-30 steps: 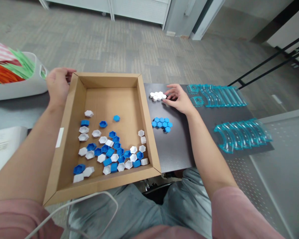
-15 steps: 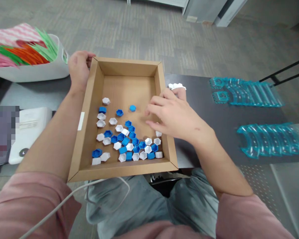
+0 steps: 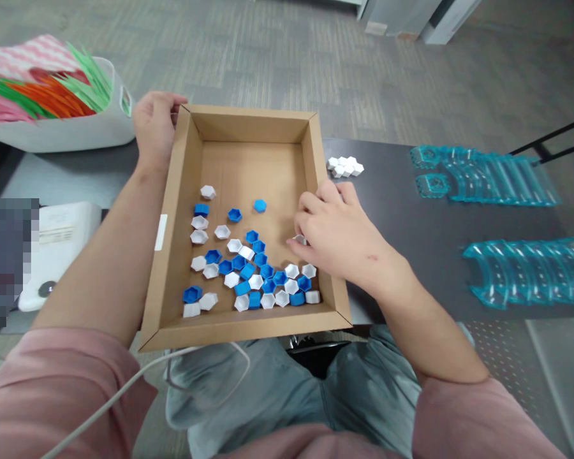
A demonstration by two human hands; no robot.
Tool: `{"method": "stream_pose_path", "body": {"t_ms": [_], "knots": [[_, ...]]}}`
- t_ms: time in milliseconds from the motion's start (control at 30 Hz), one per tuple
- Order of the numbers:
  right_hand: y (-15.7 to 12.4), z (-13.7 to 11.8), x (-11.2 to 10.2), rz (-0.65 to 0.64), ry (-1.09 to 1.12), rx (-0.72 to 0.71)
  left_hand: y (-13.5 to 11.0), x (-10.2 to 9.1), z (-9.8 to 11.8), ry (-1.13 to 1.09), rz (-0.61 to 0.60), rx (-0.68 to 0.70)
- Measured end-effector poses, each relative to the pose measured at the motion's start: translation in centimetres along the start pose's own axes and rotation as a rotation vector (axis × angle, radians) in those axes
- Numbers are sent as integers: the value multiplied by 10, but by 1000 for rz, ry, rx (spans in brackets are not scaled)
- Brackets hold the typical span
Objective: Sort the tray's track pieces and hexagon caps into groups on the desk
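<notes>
Presently, in the head view, the left hand (image 3: pixel 154 127) is placed at the far left corner of the cardboard box (image 3: pixel 249 333), with its fingers bent and touching the edge; how firmly it grips, I cannot tell. The right hand (image 3: pixel 340 231) reaches over the right wall into the box. Its thumb and fingers make a narrow gap around a white hexagonal piece (image 3: pixel 300 240), which is partly hidden near that wall; whether the piece is already gripped, I cannot tell.

In the box, many blue pieces (image 3: pixel 266 271) and white pieces (image 3: pixel 255 282) are lying, mostly gathered in the near half, some with the hollow side up. Outside the box, just beyond its right wall, a tight cluster of white pieces (image 3: pixel 347 167) stands on the dark table (image 3: pixel 387 191). Farther to the right there are two rows of transparent turquoise parts (image 3: pixel 502 178). On the left, a white bin (image 3: pixel 62 137) contains colourful strips (image 3: pixel 52 95).
</notes>
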State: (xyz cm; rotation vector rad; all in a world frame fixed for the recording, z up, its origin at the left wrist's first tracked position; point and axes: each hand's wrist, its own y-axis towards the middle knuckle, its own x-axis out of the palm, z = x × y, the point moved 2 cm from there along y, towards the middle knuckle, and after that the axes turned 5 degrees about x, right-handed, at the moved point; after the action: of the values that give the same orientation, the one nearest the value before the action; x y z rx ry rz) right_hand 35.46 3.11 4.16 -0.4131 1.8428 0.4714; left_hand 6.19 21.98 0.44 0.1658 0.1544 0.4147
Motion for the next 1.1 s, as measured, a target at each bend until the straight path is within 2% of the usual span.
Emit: {"method": "stream_pose_path", "body": {"t_ms": [133,267,433,600,700,833,967,1100], "knots": [[12,24,-18,-115,127,-16,6,-2,-9,-2,-15,8],[12,40,-27,-103,132,-36,24,-5,-26,42,8,49],[-3,12,-19,-157,-12,-124,42,-7,-42,74,2,107],[-19,-12,-10,-206,-135,-105,35,-4,-40,59,37,142],[-19,-12,-7,-242,-122,-113,30,-2,-36,37,44,135],[-12,-6,-9,-294,21,-145,29,-2,-34,55,46,123],[-2,2,-11,-289,141,-137,32,-4,-37,70,30,127],[3,9,-11,-296,255,-211,30,-4,-36,68,33,123]]}}
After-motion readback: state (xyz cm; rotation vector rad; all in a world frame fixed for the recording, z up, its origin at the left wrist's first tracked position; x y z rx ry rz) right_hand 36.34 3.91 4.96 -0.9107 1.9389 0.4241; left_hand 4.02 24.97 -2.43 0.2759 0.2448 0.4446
